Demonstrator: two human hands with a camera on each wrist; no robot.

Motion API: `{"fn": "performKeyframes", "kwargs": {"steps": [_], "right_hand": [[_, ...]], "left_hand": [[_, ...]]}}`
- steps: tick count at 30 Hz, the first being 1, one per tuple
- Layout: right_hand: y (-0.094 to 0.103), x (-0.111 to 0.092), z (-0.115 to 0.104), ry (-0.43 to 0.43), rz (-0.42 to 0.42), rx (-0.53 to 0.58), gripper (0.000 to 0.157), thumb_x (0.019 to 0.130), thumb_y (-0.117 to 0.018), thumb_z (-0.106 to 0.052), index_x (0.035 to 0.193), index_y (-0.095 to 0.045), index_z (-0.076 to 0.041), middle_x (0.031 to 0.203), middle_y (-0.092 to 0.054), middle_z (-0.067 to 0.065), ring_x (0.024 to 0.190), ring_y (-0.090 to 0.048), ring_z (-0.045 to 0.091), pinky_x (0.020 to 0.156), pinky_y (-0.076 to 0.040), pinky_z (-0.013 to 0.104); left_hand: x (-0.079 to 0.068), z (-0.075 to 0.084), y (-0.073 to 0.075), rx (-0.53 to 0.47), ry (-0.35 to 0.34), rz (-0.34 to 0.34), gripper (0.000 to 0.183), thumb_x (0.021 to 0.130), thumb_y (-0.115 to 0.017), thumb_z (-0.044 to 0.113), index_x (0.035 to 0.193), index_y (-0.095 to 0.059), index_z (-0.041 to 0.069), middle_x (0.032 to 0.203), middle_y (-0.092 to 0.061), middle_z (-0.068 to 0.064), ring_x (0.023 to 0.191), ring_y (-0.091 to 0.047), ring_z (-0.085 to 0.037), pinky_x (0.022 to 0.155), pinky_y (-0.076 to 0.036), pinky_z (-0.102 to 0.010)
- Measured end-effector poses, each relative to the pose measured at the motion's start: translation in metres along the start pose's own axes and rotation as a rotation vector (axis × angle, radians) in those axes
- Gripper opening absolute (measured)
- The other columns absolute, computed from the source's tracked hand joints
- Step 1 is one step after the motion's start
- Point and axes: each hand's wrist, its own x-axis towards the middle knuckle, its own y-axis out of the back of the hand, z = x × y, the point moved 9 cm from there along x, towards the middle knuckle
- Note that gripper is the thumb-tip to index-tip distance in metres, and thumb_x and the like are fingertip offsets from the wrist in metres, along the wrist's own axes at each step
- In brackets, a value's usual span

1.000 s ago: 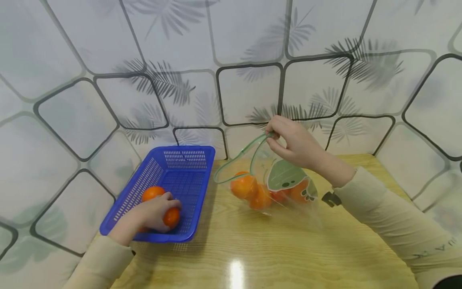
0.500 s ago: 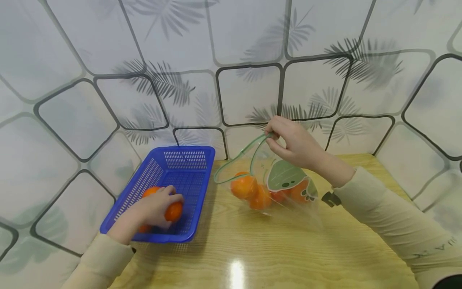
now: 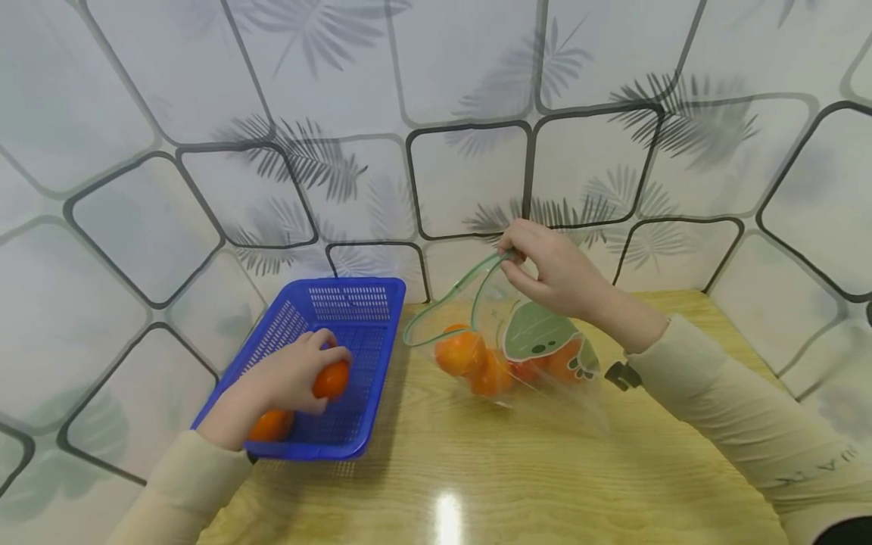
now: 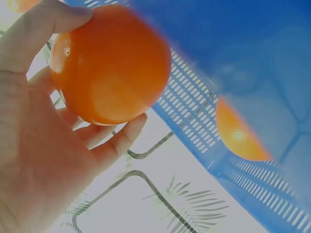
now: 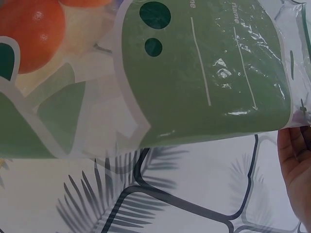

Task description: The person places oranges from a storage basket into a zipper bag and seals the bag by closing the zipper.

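An orange (image 3: 331, 380) sits in the left hand (image 3: 289, 375), over the inside of the blue basket (image 3: 320, 452); whether it clears the basket's floor, I cannot tell. The fingers curl round the fruit. A second orange (image 3: 271, 425) lies in the basket's near left corner. To the basket's right, apart from it, a clear bag (image 3: 541, 329) with a green print holds several oranges (image 3: 461, 353). The right hand (image 3: 555, 272), also right of the basket, pinches the bag's green-edged mouth, which gapes toward the basket. Beneath the basket is a wooden table (image 3: 504, 484); behind it, a leaf-patterned wall (image 3: 470, 182).
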Motion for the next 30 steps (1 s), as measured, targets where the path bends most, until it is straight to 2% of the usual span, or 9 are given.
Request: {"fn": "performKeyframes", "kwargs": {"steps": [6, 16, 22, 30], "right_hand": [[0.001, -0.001, -0.001, -0.007, -0.001, -0.009, 0.012, 0.094, -0.062, 0.003, 0.098, -0.061, -0.008, 0.091, -0.059, 0.009, 0.083, -0.053, 0.015, 0.074, -0.047, 0.031], [0.002, -0.001, -0.001, -0.012, -0.002, -0.006, 0.009, 0.095, -0.061, 0.002, 0.097, -0.06, -0.007, 0.091, -0.058, 0.009, 0.083, -0.052, 0.014, 0.075, -0.046, 0.03], [0.001, 0.0, -0.001, -0.009, -0.002, -0.002, 0.009, 0.096, -0.061, 0.001, 0.097, -0.06, -0.007, 0.092, -0.059, 0.011, 0.083, -0.053, 0.015, 0.075, -0.048, 0.032], [0.0, -0.001, -0.001, -0.02, -0.008, 0.008, 0.006, 0.098, -0.059, 0.0, 0.098, -0.059, -0.005, 0.093, -0.059, 0.01, 0.084, -0.054, 0.015, 0.076, -0.049, 0.034]], "left_hand": [[0.002, 0.006, 0.011, 0.015, -0.027, 0.043, 0.056, 0.07, -0.09, 0.017, 0.123, -0.07, 0.019, 0.122, -0.059, -0.014, 0.101, -0.058, -0.029, 0.074, -0.058, -0.04], [0.005, 0.016, 0.034, 0.069, -0.051, 0.091, 0.058, 0.07, -0.09, 0.018, 0.124, -0.07, 0.02, 0.123, -0.06, -0.015, 0.098, -0.06, -0.029, 0.076, -0.058, -0.042], [0.012, 0.021, 0.041, 0.074, -0.05, 0.098, 0.059, 0.073, -0.088, 0.02, 0.128, -0.069, 0.019, 0.129, -0.059, -0.015, 0.107, -0.061, -0.032, 0.081, -0.058, -0.045], [0.024, 0.03, 0.054, 0.083, -0.065, 0.107, 0.06, 0.075, -0.088, 0.022, 0.132, -0.069, 0.02, 0.132, -0.057, -0.014, 0.108, -0.061, -0.033, 0.081, -0.059, -0.045]]}}
